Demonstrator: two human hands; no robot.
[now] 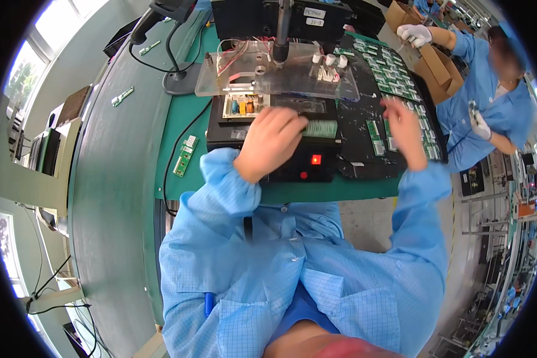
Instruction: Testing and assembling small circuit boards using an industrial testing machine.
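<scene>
My left hand (pixel 269 143) is closed over the front of a black test fixture (pixel 292 156). From its fingertips a green circuit board (pixel 321 129), smeared by motion, reaches to the right. Beside the fingers, a board with coloured components (pixel 244 107) sits in the fixture. Above hangs a clear plate (pixel 304 83) with wires and white knobs. My right hand (pixel 403 132) is over the black mat on the right, near a small green board (pixel 375 138). Motion blurs its fingers, and I cannot tell whether they hold anything.
Rows of green boards (pixel 394 77) cover the mat's right side. A scanner on a stand (pixel 176 80) is at the back left, and a loose board (pixel 185 156) lies left of the fixture. Cardboard boxes (pixel 437 68) and a gloved co-worker (pixel 489 113) are at the right.
</scene>
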